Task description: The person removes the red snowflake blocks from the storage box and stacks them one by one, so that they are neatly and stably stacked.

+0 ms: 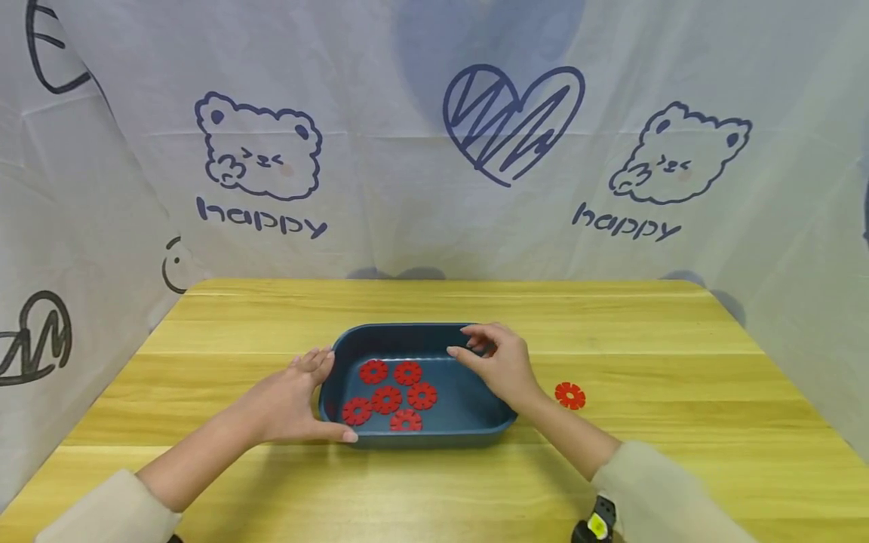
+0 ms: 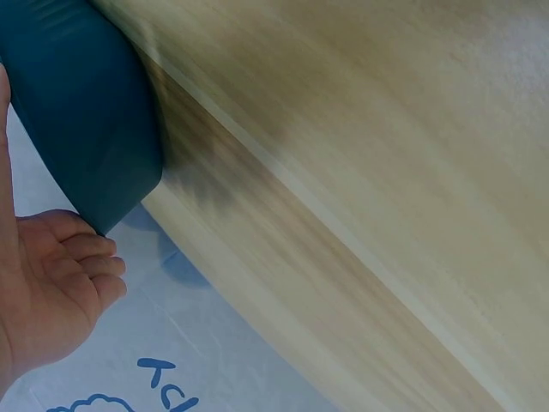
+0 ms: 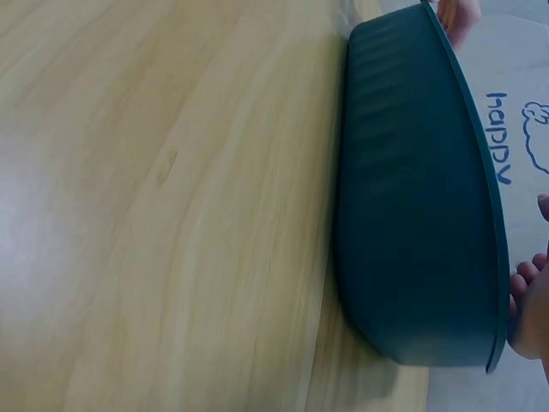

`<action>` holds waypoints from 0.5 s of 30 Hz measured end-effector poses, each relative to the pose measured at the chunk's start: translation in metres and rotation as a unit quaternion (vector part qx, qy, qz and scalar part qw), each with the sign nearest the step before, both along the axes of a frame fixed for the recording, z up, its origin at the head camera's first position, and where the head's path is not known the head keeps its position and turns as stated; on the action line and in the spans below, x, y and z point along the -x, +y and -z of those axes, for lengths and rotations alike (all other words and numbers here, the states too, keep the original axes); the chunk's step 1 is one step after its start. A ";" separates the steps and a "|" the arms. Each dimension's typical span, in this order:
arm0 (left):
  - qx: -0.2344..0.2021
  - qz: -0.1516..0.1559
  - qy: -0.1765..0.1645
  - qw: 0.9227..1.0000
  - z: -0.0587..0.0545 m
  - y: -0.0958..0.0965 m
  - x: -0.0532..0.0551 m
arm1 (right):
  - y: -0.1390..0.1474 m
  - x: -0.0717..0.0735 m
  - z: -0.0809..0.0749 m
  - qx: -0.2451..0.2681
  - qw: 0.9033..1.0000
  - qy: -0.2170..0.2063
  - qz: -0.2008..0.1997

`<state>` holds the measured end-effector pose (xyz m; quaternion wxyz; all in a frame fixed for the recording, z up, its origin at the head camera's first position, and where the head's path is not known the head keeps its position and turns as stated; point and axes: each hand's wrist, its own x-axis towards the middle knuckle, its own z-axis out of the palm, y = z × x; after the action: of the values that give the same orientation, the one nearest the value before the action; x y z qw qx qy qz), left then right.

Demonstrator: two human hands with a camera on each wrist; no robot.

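Note:
A dark blue-green plastic basin (image 1: 434,440) with rounded corners sits on the table. Inside, mostly toward its left half, lie several red notched interlocking discs (image 1: 380,405). My left hand (image 1: 288,400) holds the basin's left end, thumb along the front rim and fingers against the left side; the left wrist view shows those fingers (image 2: 92,255) at its edge. Over the right end hovers my right hand (image 1: 502,366), thumb and index finger apart with nothing seen between them. One more red disc (image 1: 575,402) lies on the table, right of the basin and beyond my right forearm.
The yellow wood-grain table (image 1: 645,339) extends around the basin. Behind it and at both sides hangs a white cloth (image 1: 394,188) printed with bears, a heart and lettering. A dark strap with a yellow-faced device (image 1: 597,526) sits at my right sleeve.

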<state>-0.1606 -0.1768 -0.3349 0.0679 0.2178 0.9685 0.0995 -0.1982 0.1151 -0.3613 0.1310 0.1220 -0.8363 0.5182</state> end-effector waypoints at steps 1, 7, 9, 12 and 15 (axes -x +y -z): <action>0.000 0.000 0.001 1.000 0.000 0.000 0.000 | -0.003 0.000 0.000 0.002 1.000 -0.002 -0.002; 0.002 0.002 0.005 1.000 0.001 0.000 0.000 | -0.016 0.003 0.003 -0.007 0.999 -0.032 -0.014; 0.002 0.002 0.006 1.000 0.001 -0.001 0.000 | -0.019 0.005 0.004 -0.017 0.998 -0.051 -0.021; 0.001 0.004 0.008 1.000 0.002 -0.001 0.000 | -0.022 0.007 0.006 -0.039 0.996 -0.072 -0.040; 0.001 0.004 0.008 1.000 0.001 0.000 0.000 | -0.025 0.009 0.009 -0.066 0.992 -0.087 -0.062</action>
<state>-0.1607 -0.1772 -0.3361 0.0610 0.2227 0.9682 0.0964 -0.2072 0.0901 -0.3702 0.0170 0.1365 -0.8675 0.4780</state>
